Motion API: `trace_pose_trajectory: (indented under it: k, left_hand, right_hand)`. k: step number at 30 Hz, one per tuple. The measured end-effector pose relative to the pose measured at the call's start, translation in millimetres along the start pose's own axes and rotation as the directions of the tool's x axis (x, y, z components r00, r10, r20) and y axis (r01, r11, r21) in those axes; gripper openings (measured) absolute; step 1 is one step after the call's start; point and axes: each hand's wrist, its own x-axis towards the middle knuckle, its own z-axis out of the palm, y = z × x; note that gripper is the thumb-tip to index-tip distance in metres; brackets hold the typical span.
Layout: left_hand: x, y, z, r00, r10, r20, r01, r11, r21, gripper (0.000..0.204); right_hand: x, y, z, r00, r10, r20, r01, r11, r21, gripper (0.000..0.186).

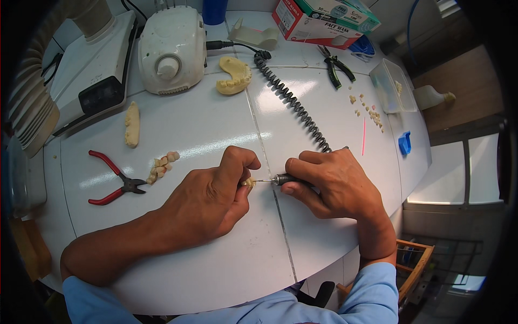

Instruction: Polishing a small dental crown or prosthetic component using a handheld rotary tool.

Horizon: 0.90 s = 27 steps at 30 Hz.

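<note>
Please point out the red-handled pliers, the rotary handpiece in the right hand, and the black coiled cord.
Red-handled metal pliers (pixel 127 185): head view, on the pivot joint.
Dark rotary handpiece (pixel 281 179): head view, on its front collar.
Black coiled cord (pixel 294 102): head view, mid-length of the coil.

Small tooth die (pixel 249 182) and rotary handpiece (pixel 284 179) at the centre of the white desk (pixel 216 129).

The tooth die is a cream-coloured plaster piece, mostly hidden, pinched between thumb and fingertips of the left hand (pixel 208 200). The handpiece is dark and slim, lying nearly level and pointing to the person's left; its thin metal bur (pixel 263 180) meets the die. The right hand (pixel 332 183) wraps the handpiece's body. A black coiled cord (pixel 291 100) runs from behind that hand up across the desk.
</note>
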Motion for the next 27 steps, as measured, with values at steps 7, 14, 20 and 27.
trace_pose_trajectory:
  k: [7, 14, 20, 27]
  left_hand:
    - [0.2, -2.8, 2.2, 0.999, 0.029, -0.035, -0.029, 1.0, -0.009, 0.043]
    - [-0.4, -3.2, 2.4, 0.998, 0.032, -0.052, -0.033, 0.999, -0.018, 0.042]
    - [0.0, -2.9, 2.8, 0.997, 0.039, -0.064, -0.041, 0.999, -0.023, 0.041]
    - [-0.3, -1.7, 2.6, 0.998, 0.037, -0.06, -0.038, 0.999, -0.024, 0.042]
  right_hand:
    - [0.2, 0.1, -0.7, 1.0, -0.008, 0.011, 0.008, 1.0, -0.01, 0.035]
    - [0.4, 1.4, 4.2, 1.0, 0.001, -0.024, -0.001, 1.0, 0.01, 0.035]
    - [0.7, 0.4, 3.9, 1.0, 0.004, -0.023, -0.004, 1.0, -0.003, 0.035]
    - [0.8, -0.9, 2.7, 1.0, 0.002, -0.014, -0.002, 1.0, 0.003, 0.036]
